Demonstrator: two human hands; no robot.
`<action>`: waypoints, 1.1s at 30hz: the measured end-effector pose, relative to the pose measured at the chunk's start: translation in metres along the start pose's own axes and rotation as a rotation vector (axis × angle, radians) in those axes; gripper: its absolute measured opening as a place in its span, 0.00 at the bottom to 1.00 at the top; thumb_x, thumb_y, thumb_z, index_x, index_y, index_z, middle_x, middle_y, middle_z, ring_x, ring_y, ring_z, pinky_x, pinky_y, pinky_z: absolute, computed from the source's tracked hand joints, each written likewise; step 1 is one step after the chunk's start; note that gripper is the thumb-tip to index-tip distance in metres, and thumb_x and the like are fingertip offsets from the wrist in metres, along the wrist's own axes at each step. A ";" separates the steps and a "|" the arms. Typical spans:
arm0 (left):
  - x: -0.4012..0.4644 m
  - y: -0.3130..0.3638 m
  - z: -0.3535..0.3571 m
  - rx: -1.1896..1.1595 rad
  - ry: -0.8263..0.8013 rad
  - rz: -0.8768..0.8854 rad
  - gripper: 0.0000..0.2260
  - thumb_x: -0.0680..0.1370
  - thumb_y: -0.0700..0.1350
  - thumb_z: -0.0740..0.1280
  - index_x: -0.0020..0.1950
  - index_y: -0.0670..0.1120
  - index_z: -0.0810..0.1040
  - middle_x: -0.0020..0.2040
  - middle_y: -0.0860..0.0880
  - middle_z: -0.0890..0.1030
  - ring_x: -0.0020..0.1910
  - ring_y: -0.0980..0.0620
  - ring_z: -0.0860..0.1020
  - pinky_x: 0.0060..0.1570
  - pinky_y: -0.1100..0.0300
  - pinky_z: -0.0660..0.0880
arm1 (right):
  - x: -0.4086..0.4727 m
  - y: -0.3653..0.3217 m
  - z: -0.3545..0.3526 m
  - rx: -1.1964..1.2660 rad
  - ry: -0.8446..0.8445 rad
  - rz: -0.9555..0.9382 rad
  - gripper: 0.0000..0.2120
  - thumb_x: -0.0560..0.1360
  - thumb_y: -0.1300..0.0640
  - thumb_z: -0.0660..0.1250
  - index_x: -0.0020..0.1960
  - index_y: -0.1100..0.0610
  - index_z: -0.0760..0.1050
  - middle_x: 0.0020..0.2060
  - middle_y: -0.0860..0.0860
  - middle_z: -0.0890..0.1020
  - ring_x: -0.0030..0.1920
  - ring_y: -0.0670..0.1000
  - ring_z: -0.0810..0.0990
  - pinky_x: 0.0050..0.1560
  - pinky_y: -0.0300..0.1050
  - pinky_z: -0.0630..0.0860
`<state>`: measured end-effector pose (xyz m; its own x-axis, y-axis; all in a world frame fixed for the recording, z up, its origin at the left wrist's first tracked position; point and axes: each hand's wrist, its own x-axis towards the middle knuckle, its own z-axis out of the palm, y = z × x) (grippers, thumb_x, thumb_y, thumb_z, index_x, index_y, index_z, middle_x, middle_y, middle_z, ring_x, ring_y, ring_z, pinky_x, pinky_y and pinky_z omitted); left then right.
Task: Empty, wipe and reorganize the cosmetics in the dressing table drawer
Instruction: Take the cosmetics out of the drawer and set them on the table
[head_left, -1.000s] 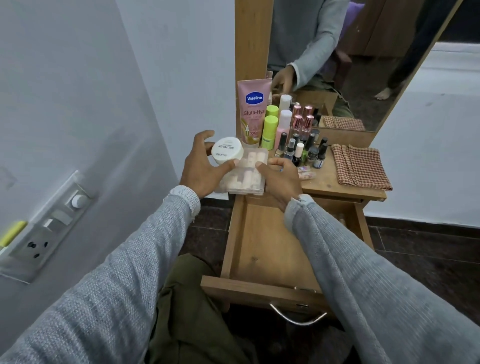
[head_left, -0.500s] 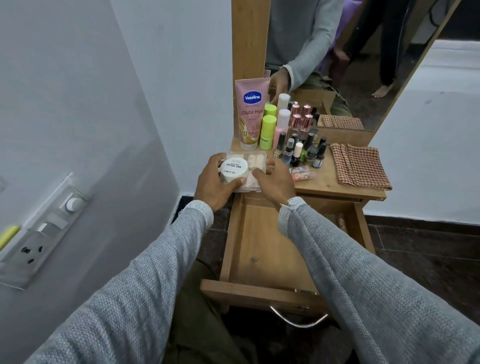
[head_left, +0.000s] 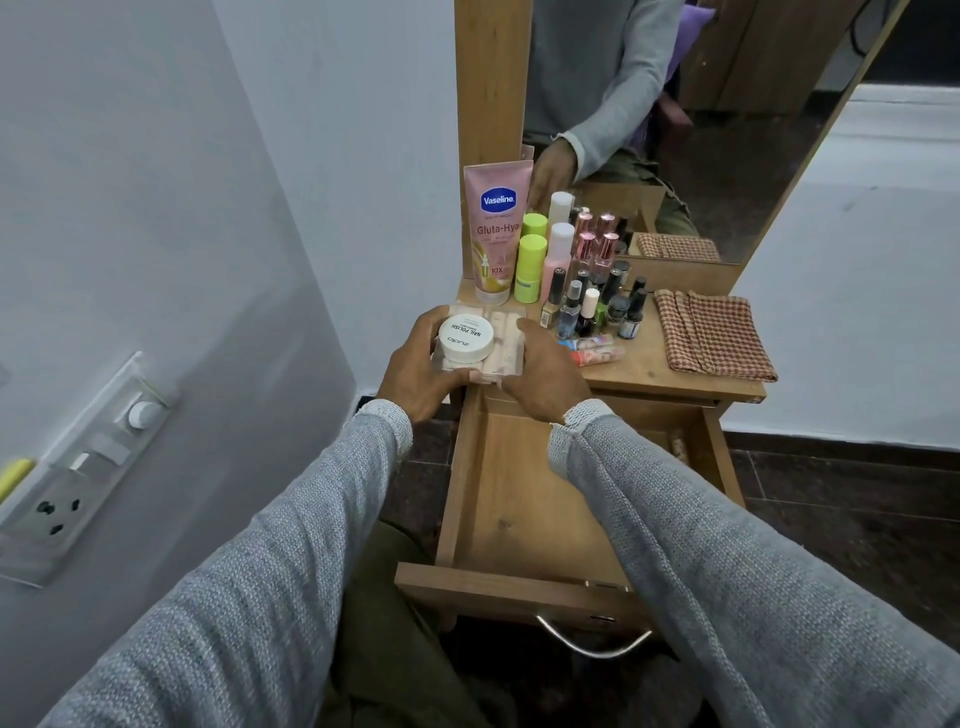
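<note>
While both hands, left hand (head_left: 423, 371) and right hand (head_left: 540, 376), clasp the clear box (head_left: 493, 345) with the white jar (head_left: 466, 340) riding on top, keep it level and set it down gently on the dressing table (head_left: 654, 371), at its near-left edge above the open drawer (head_left: 519, 514), clear of the bottles (head_left: 587, 291) just to the right; a folded checked cloth (head_left: 711, 335) lies far right.

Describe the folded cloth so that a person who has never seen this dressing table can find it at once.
Start at the tall mirror and look down to the wooden tabletop below it. The folded cloth lies flat at the tabletop's right end, to the right of the cluster of small nail polish bottles. It is the only fabric there, checked in red-brown and cream.
</note>
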<state>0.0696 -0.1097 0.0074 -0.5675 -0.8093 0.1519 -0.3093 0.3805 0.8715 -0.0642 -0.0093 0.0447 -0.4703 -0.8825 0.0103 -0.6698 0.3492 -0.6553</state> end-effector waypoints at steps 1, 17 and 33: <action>0.002 -0.002 0.000 -0.010 0.005 0.008 0.34 0.69 0.41 0.77 0.71 0.47 0.65 0.62 0.57 0.73 0.62 0.56 0.72 0.64 0.58 0.70 | 0.001 0.000 0.001 -0.006 0.021 -0.012 0.29 0.72 0.66 0.70 0.70 0.60 0.64 0.63 0.57 0.75 0.63 0.58 0.73 0.58 0.47 0.71; 0.029 -0.003 0.005 0.009 0.016 -0.039 0.26 0.73 0.40 0.73 0.69 0.46 0.70 0.67 0.48 0.75 0.66 0.48 0.73 0.63 0.54 0.74 | 0.012 0.015 0.012 -0.002 0.126 -0.039 0.24 0.70 0.64 0.73 0.63 0.59 0.68 0.58 0.58 0.79 0.58 0.59 0.78 0.55 0.58 0.78; -0.049 -0.002 0.039 0.348 0.255 0.347 0.14 0.76 0.42 0.68 0.61 0.44 0.75 0.63 0.45 0.73 0.64 0.50 0.69 0.65 0.58 0.68 | -0.048 0.096 -0.028 -0.045 0.252 -0.073 0.05 0.76 0.54 0.66 0.45 0.55 0.75 0.36 0.48 0.79 0.36 0.47 0.78 0.42 0.51 0.79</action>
<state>0.0682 -0.0528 -0.0205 -0.4911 -0.6766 0.5487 -0.3955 0.7344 0.5516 -0.1225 0.0753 0.0026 -0.5442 -0.8015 0.2477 -0.7293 0.3060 -0.6120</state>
